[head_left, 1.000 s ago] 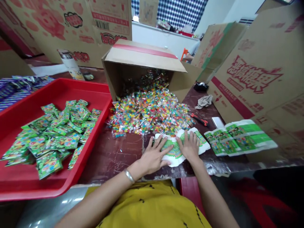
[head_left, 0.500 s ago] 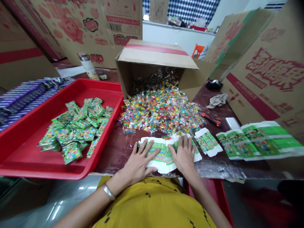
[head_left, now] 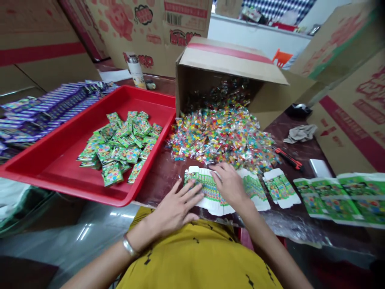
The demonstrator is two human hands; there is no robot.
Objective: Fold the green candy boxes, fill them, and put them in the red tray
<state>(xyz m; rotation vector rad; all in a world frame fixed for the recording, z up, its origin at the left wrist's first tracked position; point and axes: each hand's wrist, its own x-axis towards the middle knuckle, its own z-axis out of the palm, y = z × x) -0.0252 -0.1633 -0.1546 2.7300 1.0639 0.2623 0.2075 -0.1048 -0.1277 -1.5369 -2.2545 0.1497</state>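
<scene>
A row of overlapping flat green-and-white cartons (head_left: 210, 190) lies fanned along the table's near edge. My left hand (head_left: 177, 204) rests at the row's left end, fingers spread, their tips on the cartons. Across the middle of the row is my right hand (head_left: 231, 186), its fingers loosely bent and pointing left, thumb apart from them; nothing shows between them. The row's right part (head_left: 255, 190) fans out beyond my right wrist. Just behind the row is a heap of small clear bags of colourful candy (head_left: 222, 138), spilling from a cardboard box (head_left: 231, 60) on its side.
On the left, a red tray (head_left: 57, 160) holds many small green packets (head_left: 120, 140). Purple striped packs (head_left: 57, 106) lie beyond it. To the right are more flat cartons (head_left: 281, 188), green sheets (head_left: 339, 196), a red-black cutter (head_left: 288, 158) and a cloth (head_left: 300, 133).
The view has turned left, so the scene sits farther right. My right hand has shifted left along the cartons and bent its fingers. My left hand stays at the left end.
</scene>
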